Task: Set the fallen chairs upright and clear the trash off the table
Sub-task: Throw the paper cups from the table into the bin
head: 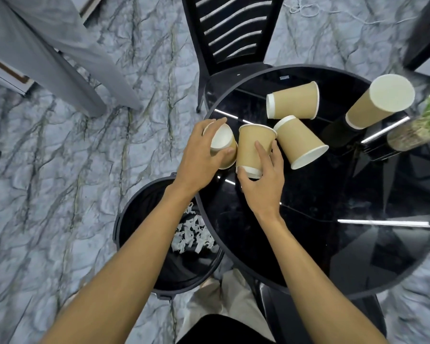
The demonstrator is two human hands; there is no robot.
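Several tan paper cups lie on a round black glass table (pixel 308 244). My left hand (pixel 201 155) grips one cup (pixel 222 142) at the table's left edge, its white inside facing me. My right hand (pixel 263 180) holds a second cup (pixel 252 145) near its white rim, fingers curled round it. Two more cups lie on their sides beyond, one (pixel 301 142) beside my right hand and another (pixel 293 100) farther back. A taller cup (pixel 380 100) stands upside down at the right. A black chair (pixel 233 33) stands upright behind the table.
A black trash bin (pixel 134 219) with torn white paper inside sits on the marble floor below my left forearm, against the table's edge. A glass jar with greenery (pixel 422 125) stands at the table's right. Grey furniture legs (pixel 47 58) slant across the upper left.
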